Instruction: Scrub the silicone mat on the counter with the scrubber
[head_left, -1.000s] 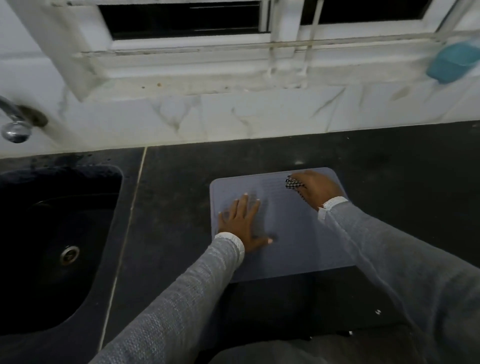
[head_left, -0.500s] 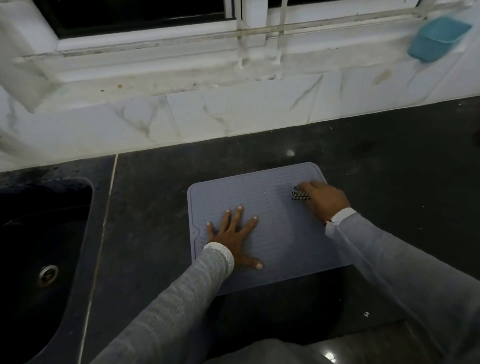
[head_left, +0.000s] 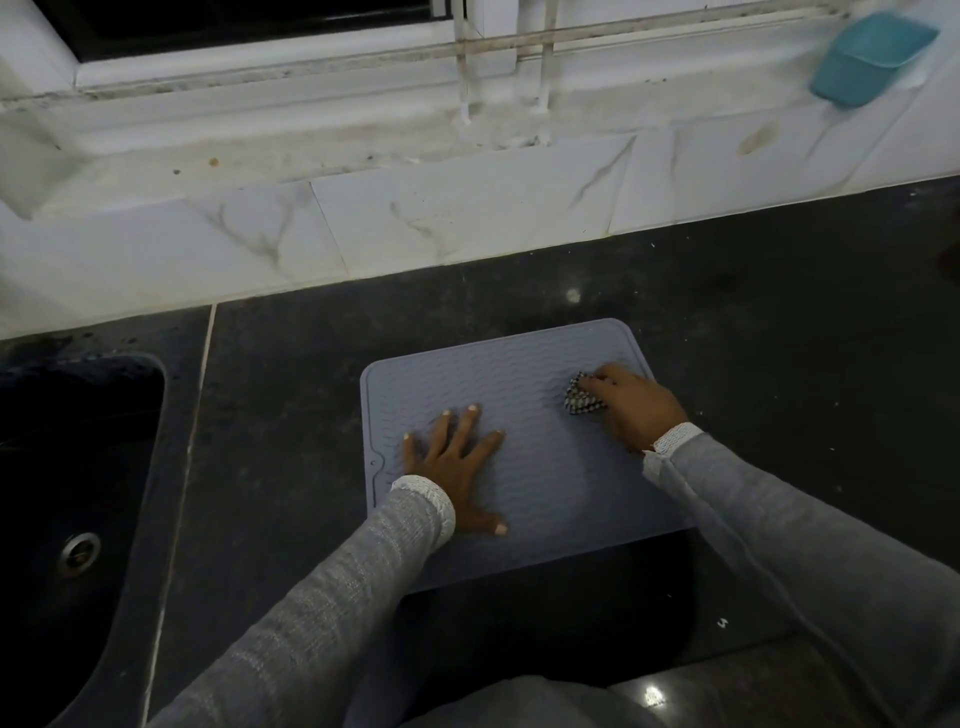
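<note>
A grey-blue silicone mat (head_left: 524, 384) with wavy ridges lies flat on the dark counter (head_left: 291, 415). My left hand (head_left: 457, 462) presses flat on the mat's left half, fingers spread. My right hand (head_left: 636, 405) rests on the mat's right side near its far corner, closed on a black-and-white mesh scrubber (head_left: 582, 399) that touches the mat. Part of the scrubber is hidden under my fingers.
A dark sink (head_left: 67, 467) with a metal drain (head_left: 79, 552) sits at the left. White marble tiles (head_left: 467, 218) and a window sill run behind the counter. A teal plastic holder (head_left: 872, 60) hangs at the upper right.
My right hand with the scrubber has slid from the mat's far edge toward me and a little to the right. My left hand stays pressed on the mat. The camera has turned right.
</note>
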